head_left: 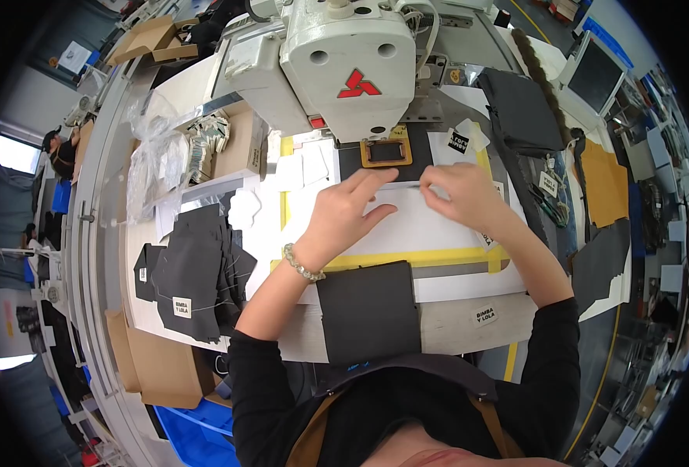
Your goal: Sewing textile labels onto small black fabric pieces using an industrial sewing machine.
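My left hand (352,208) lies flat on a white sheet (414,229) on the sewing table, fingers spread and pointing toward a dark fabric piece (352,162) under the machine. My right hand (461,194) pinches the top edge of the same white sheet, fingertips almost meeting those of the left. Just beyond both hands an orange-brown rectangular clamp frame (386,152) rests on the dark fabric, beneath the head of the white sewing machine (344,62). Yellow tape (406,258) borders the work area. A beaded bracelet (304,265) circles my left wrist.
A dark square fabric panel (369,311) lies at the table's near edge. A stack of dark cut pieces with a white label (192,272) sits at left, clear plastic bags (154,159) behind it. More dark pieces (519,109) and brown pieces (603,183) lie at right. Cardboard boxes (154,362) stand below left.
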Demonstrator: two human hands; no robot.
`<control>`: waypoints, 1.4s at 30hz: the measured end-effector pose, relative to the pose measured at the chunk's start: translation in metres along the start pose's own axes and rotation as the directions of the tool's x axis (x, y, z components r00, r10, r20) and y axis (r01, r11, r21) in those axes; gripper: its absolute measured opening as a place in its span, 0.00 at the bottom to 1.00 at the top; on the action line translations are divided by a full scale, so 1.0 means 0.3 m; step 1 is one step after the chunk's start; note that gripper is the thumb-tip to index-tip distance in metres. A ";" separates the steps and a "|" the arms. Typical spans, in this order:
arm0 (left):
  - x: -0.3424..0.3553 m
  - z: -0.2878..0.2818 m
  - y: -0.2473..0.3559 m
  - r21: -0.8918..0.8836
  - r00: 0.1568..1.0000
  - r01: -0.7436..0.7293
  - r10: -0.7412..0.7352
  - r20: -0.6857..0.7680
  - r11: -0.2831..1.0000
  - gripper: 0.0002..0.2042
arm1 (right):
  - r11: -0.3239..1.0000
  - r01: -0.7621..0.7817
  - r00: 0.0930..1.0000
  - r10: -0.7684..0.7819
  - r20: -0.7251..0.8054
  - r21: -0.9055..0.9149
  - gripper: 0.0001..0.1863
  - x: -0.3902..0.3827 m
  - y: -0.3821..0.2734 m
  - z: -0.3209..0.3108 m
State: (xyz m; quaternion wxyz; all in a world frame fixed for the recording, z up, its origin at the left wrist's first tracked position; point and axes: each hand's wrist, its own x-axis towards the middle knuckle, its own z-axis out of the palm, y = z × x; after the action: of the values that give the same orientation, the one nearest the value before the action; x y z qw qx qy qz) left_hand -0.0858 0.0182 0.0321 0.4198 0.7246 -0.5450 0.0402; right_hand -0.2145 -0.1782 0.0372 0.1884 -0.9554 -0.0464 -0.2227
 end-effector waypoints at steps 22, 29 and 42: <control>0.023 0.081 -0.176 0.306 0.986 -0.152 0.122 0.115 0.940 0.13 | 0.998 0.059 0.998 -0.059 -0.007 0.012 0.11 0.101 0.152 0.224; 0.018 0.089 -0.178 0.379 0.972 -0.228 0.187 0.142 0.897 0.15 | 0.985 0.142 0.986 -0.149 -0.076 -0.095 0.09 0.113 0.151 0.230; 0.003 0.118 -0.126 0.561 0.963 -0.257 0.161 0.216 0.787 0.30 | 0.993 0.078 0.997 -0.076 0.028 -0.090 0.12 0.126 0.132 0.171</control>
State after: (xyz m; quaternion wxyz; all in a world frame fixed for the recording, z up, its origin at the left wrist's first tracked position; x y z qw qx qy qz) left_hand -0.0684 -0.0036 -0.0117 0.1257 0.7541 -0.6143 0.1953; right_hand -0.1528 -0.1951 -0.0022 0.1356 -0.9631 -0.0752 -0.2201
